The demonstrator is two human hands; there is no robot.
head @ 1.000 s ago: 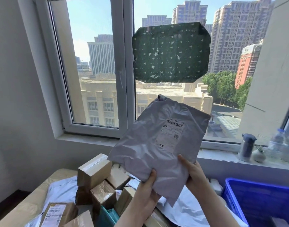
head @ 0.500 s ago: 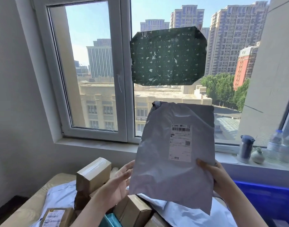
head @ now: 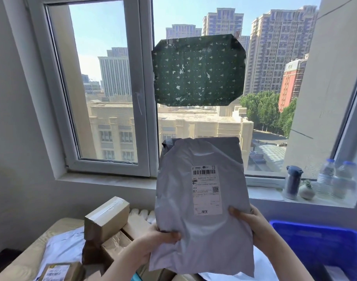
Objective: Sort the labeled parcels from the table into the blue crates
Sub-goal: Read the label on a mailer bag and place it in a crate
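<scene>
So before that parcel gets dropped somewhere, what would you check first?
1. Left hand and right hand both grip the grey mailer bag: ok.
2. Shipping label faces the camera, upright: ok.
3. Label's small print legible: not ok, blurred.
4. Blue crate in view on the right: ok.
5. Which crate matches this label: cannot tell.
</scene>
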